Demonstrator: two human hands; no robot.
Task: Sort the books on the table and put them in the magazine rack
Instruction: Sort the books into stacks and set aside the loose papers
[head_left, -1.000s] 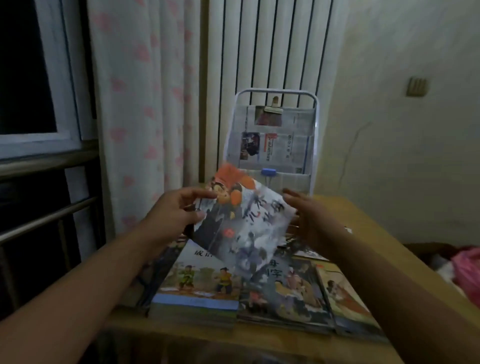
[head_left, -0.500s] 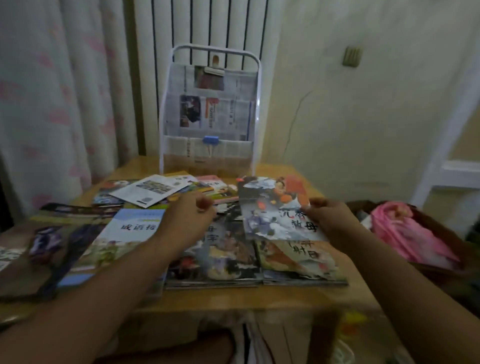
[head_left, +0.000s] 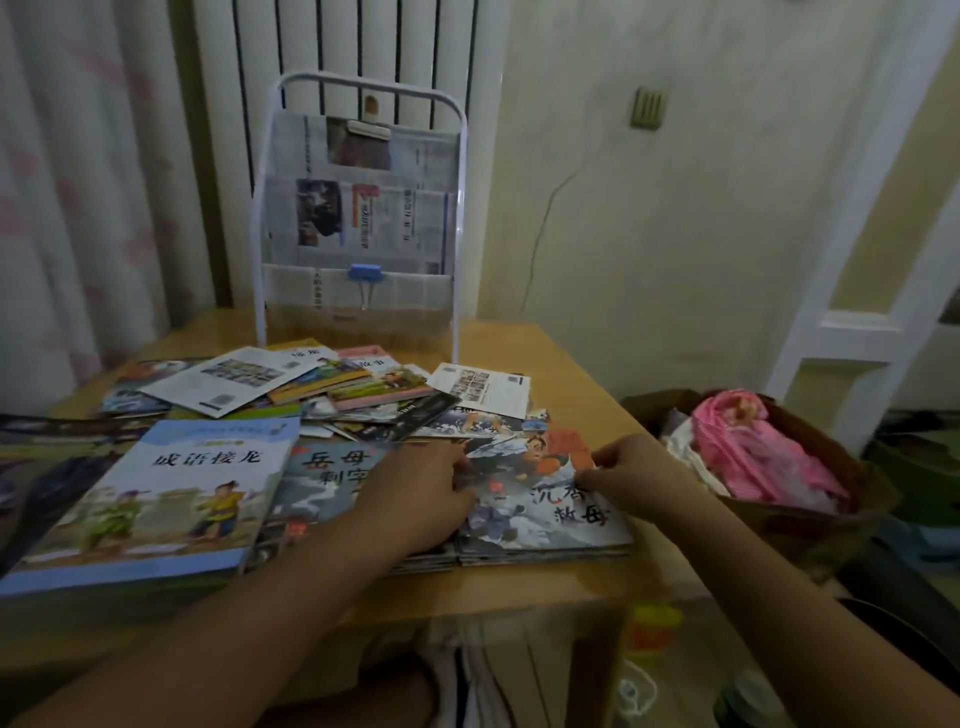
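Lying between left hand (head_left: 421, 499) and right hand (head_left: 636, 475): picture book (head_left: 540, 512).

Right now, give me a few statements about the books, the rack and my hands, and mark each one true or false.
1. The magazine rack stands upright at the far edge of the table. True.
2. Both hands are lifting a book high in the air. False: the left hand and right hand are down on the picture book that lies on a stack on the table.
3. A blue clip hangs on the rack's front pocket. True.
4. The large light blue book lies to the right of the hands. False: it lies to their left.
5. The rack's pockets hold newspaper. True.
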